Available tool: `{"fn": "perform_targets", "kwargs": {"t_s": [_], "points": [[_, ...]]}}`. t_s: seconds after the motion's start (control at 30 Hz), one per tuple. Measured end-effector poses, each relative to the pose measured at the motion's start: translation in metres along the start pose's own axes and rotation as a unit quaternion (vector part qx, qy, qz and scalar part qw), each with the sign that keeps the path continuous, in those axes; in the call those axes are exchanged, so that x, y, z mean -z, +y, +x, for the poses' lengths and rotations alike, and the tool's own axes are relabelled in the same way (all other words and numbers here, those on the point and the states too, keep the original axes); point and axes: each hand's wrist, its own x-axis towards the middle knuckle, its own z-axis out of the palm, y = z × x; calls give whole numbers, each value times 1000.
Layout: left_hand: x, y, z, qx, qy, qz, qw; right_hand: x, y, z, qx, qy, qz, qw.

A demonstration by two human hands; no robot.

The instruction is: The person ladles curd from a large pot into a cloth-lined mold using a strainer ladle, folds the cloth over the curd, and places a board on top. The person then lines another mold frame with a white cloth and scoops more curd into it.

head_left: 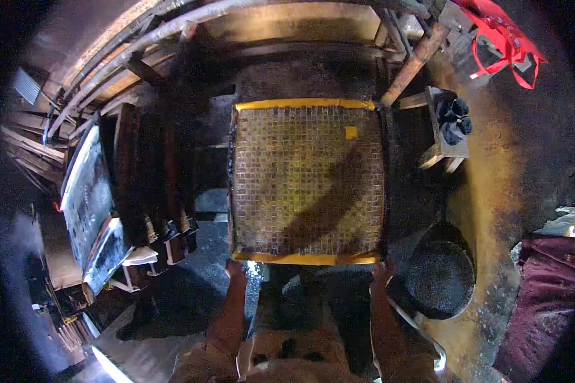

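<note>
A square woven panel in a dark frame, with yellow strips along its far and near edges, is held out in front of me. A small yellow patch marks its upper right area. At the near left corner, my left hand is closed on the frame. My right hand grips the near right corner in the same way. The fingers beneath the panel are partly hidden. A dark diagonal shadow crosses the weave.
A round dark pan lies right of my right arm. Beyond it, a small wooden stool carries dark objects. Pale sheet-like panels lean at left. Poles run across the back. Maroon cloth lies at lower right, a red bag at upper right.
</note>
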Motion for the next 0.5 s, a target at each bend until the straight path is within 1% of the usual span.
{"fn": "perform_targets", "kwargs": {"t_s": [0.03, 0.07, 0.1, 0.13, 0.23, 0.33, 0.5], "points": [[-5, -21, 7, 3, 0, 0, 1000, -7, 13, 2, -62, -24, 181, 981], [1, -42, 16, -66, -80, -3, 995, -13, 31, 4, -95, -35, 269, 958], [7, -64, 24, -133, -161, -17, 978, -20, 48, 4, -129, -40, 353, 926], [3, -76, 29, -148, -196, -19, 969, -28, 59, 5, -159, -48, 374, 913], [-12, -91, 39, -103, -208, 22, 973, -62, 88, 6, -197, -55, 341, 918], [-20, -104, 48, -61, -221, 61, 972, -83, 108, -10, -201, -43, 307, 929], [-11, -116, 68, -24, -251, 108, 962, -98, 130, -35, -203, -22, 288, 936]]}}
